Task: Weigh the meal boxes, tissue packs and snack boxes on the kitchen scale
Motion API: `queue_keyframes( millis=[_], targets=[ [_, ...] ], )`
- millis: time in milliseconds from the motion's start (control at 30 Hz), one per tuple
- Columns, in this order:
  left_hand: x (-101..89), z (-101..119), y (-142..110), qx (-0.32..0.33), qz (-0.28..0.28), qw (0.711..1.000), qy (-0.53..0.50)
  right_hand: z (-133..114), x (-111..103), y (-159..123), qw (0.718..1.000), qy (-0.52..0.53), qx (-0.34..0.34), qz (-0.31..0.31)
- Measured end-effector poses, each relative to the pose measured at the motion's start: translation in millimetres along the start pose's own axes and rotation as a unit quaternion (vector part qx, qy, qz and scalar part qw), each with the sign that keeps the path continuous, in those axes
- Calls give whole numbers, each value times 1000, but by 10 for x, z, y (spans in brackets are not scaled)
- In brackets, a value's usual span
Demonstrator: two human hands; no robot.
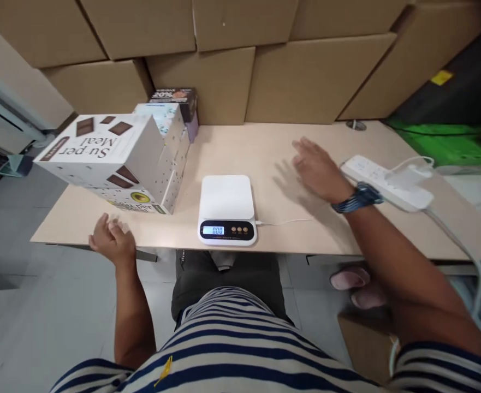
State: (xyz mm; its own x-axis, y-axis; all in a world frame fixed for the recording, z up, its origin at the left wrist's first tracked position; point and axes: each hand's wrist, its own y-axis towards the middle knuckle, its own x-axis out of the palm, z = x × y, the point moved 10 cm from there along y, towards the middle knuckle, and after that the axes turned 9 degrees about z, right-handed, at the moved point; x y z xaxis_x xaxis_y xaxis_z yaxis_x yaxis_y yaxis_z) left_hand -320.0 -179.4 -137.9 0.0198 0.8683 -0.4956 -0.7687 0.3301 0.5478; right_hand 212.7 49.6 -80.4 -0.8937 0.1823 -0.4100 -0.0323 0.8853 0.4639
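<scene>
My left hand (112,240) rests at the table's near edge with its fingers loosely curled, holding nothing, just in front of a stack of white "Su-per Meal" boxes (109,150). My right hand (316,166), with a blue watch on its wrist, hovers open over the bare tabletop to the right of a white digital kitchen scale (226,208). The scale's display reads 0.00 and its plate carries nothing.
A white power strip (383,183) with a plugged-in cable lies at the right of the light wooden table (273,147). More boxes, one dark (177,98), stand behind the stack. Large cardboard cartons (224,60) wall off the back. A thin cable runs right from the scale.
</scene>
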Motion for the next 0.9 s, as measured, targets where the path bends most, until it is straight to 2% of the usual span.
queue_keyframes(
  millis=[67, 133, 200, 300, 400, 533, 600, 767, 833, 900],
  targets=[
    [4, -65, -3, -8, 7, 1000, 3, 351, 191, 80, 988, -143, 33, -48],
    [21, -118, -15, -12, 7, 1000, 16, 699, 378, 30, 958, -261, 64, -96],
    [54, -185, -26, -16, -2, 999, 32, 943, 526, -62, 945, -289, 79, -128],
    [88, -277, -41, -23, -18, 998, 47, 1141, 636, -152, 948, -268, 79, -150],
    [62, -301, -63, -32, -14, 998, 48, 1207, 622, -169, 960, -228, 79, -145],
    [39, -279, -79, -43, -11, 998, 34, 1178, 581, -171, 965, -202, 99, -137],
    [55, -277, -75, -48, -16, 998, 27, 1145, 597, -180, 950, -247, 109, -154],
    [102, -336, -95, -71, -22, 997, 2, 1093, 662, -251, 883, -399, 128, -210],
    [81, -385, -111, -88, -20, 996, -25, 1054, 684, -271, 880, -406, 122, -215],
    [30, -444, -93, -112, -23, 991, -70, 1006, 669, -258, 890, -383, 134, -207]
  ],
)
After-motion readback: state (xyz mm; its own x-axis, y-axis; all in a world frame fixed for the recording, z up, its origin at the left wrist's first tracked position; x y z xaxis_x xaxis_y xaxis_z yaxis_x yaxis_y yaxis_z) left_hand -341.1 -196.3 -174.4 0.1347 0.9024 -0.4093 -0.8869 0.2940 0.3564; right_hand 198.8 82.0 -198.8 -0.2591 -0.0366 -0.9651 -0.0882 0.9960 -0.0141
